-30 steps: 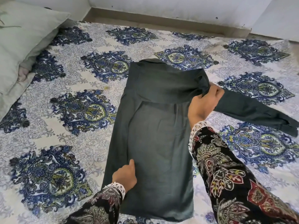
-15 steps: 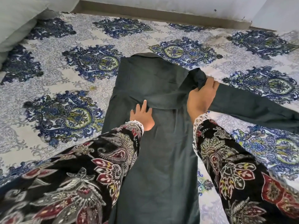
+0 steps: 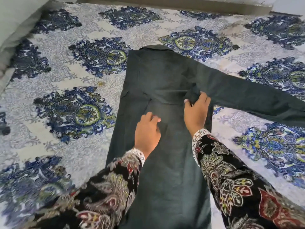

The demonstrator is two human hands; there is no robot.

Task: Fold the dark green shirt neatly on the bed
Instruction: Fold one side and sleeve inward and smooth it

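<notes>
Shirt (image 3: 158,76) lies flat mid-bed, long axis approx 12–6 o'clock, collar end at 12, hem end running out of view at 6 between your forearms. L side already folded inward; one sleeve (image 3: 257,100) sticks out toward 3–4 o'clock, off the body, across the sheet (image 3: 69,146).

Your right hand (image 3: 196,113) sits at the shirt's 3 o'clock edge, fingers curled, pinching a bunch of cloth where sleeve meets body. Your left hand (image 3: 146,131) rests on the body panel, just at 9 o'clock of the right hand; fingers curled over, blurred; can't tell if it grips anything.

Pillow (image 3: 14,19), pale green, at 10–11 o'clock, well apart from shirt.

Shirt: dark green, matte, woven-looking, few creases. Sheet: white/grey w/ blue-green medallion print. Your sleeves: black floral, white lace cuffs.
</notes>
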